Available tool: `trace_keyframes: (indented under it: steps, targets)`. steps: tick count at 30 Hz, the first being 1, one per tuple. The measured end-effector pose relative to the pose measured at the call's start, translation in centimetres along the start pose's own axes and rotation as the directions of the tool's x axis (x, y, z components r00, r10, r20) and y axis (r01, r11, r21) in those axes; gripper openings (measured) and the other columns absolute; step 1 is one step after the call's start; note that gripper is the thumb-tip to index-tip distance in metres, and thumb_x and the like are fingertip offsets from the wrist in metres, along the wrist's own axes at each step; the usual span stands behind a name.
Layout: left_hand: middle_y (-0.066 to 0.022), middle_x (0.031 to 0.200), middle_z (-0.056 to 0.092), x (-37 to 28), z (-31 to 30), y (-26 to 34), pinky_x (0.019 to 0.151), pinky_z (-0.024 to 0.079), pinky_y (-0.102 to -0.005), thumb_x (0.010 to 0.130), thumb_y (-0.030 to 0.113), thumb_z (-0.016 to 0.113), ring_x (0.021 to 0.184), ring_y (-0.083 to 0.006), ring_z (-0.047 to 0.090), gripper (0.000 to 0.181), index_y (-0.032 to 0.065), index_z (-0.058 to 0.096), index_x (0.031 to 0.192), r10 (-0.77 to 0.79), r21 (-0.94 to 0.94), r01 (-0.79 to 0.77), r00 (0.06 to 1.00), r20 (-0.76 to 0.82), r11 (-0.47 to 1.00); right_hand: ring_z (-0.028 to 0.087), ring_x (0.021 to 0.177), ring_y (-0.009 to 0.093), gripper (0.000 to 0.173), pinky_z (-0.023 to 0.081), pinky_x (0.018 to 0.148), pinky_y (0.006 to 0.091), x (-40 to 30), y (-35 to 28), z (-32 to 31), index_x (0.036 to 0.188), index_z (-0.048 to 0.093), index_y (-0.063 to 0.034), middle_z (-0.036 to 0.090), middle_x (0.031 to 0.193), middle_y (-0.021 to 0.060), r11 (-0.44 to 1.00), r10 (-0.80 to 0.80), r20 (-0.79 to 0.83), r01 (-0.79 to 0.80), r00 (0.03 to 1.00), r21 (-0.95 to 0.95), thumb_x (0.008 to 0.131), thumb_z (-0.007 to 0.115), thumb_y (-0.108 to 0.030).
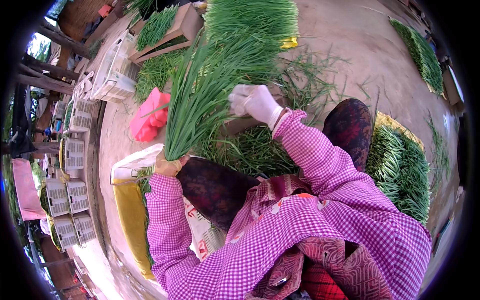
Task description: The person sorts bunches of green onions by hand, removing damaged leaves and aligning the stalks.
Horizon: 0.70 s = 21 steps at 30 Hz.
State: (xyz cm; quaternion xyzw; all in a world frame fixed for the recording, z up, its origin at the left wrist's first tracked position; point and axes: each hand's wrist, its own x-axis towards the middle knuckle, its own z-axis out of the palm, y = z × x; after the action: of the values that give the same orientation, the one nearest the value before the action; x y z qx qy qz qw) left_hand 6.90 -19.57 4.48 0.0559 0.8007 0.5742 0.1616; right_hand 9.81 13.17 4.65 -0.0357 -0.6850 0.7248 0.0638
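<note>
My left hand [167, 165], in a thin glove, is closed around the base of a bunch of long green chives [187, 108]. Its leaves fan up and away from me, over a large heap of chives [243, 48]. To the right of the bunch is my right hand [255, 104], in a white glove. Its fingers are curled and blurred, so whether they pinch anything cannot be made out. Below it, between my knees, loose green leaves [258, 150] cover the ground.
A pink plastic bag [150, 114] lies left of the bunch. By my left arm stands a crate lined with yellow sheeting [129, 221]. A wooden stand [180, 26], white plastic crates [118, 75] and a stacked chive pile [397, 176] surround me. Leaf scraps [311, 75] litter the floor.
</note>
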Motion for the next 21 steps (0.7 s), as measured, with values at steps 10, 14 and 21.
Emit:
trace_keyframes:
  steps: [10, 14, 21]
  targets:
    - [-0.0077, 0.095, 0.065, 0.2, -0.4, -0.5, 0.066, 0.054, -0.0278, 0.071, -0.005, 0.070, 0.083, -0.0161, 0.064, 0.036, -0.0002, 0.056, 0.104, 0.014, -0.041, -0.020, 0.990, -0.137, 0.999, 0.065, 0.079, 0.016, 0.035, 0.050, 0.072, 0.0260, -1.6, 1.0, -4.1, 0.104, 0.061, 0.0025, 0.067, 0.083, 0.0081, 0.980, 0.197, 0.415, -0.182, 0.888, -0.076, 0.093, 0.053, -0.030]
    - [-0.0083, 0.086, 0.068, 2.6, -2.3, -5.0, 0.064, 0.053, -0.0323, 0.072, 0.007, 0.072, 0.078, -0.0191, 0.066, 0.034, 0.0014, 0.058, 0.103, 0.208, 0.418, -0.108, 0.957, -0.200, 0.902, 0.063, 0.060, 0.015, 0.035, 0.051, 0.059, 0.0261, -3.8, 2.7, 4.1, 0.094, 0.063, 0.0031, 0.067, 0.073, 0.0077, 0.977, 0.159, 0.516, -0.208, 0.842, 0.038, 0.092, 0.054, -0.030]
    - [-0.0101, 0.076, 0.067, -2.2, 1.8, 4.2, 0.060, 0.051, -0.0394, 0.080, 0.026, 0.064, 0.068, -0.0303, 0.064, 0.025, 0.0107, 0.064, 0.100, 0.450, 0.950, 0.000, 0.881, -0.148, 0.312, 0.052, 0.045, 0.006, 0.028, 0.038, 0.042, 0.0173, -3.6, 0.7, -0.4, 0.078, 0.060, -0.0049, 0.059, 0.058, 0.0015, 0.951, 0.011, 0.376, -0.126, 0.927, 0.282, 0.094, 0.048, -0.024]
